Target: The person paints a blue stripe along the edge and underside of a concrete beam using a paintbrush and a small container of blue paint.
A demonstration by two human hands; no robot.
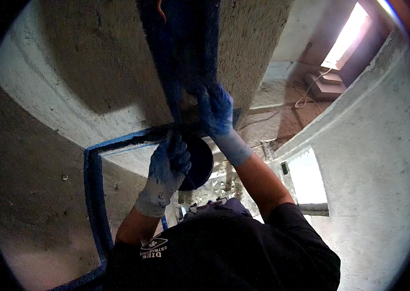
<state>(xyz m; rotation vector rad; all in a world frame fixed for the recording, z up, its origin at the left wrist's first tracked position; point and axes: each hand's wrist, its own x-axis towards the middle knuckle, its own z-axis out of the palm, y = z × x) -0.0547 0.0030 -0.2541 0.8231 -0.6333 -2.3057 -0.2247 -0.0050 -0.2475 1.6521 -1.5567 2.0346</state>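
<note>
Both my hands wear pale gloves smeared with blue. My left hand (170, 162) is closed, up against the left side of a dark round bucket (200, 165); what its fingers grip is hidden. Higher and to the right, my right hand (216, 109) is closed with its fingertips against a broad dark blue painted band (180, 48) on the rough wall. Anything it holds is lost in the dark. Between the hands runs a narrower dark blue strip (132, 139), edged in brighter blue, that turns downward at the left.
Rough grey wall (103, 53) lies on both sides of the broad band. An orange curved thing (161, 10) shows at its top. On the right are a bright window opening (307, 177), a boxy object (327, 87) with a loose pale cable (302, 101), and a curved pale wall (375, 179).
</note>
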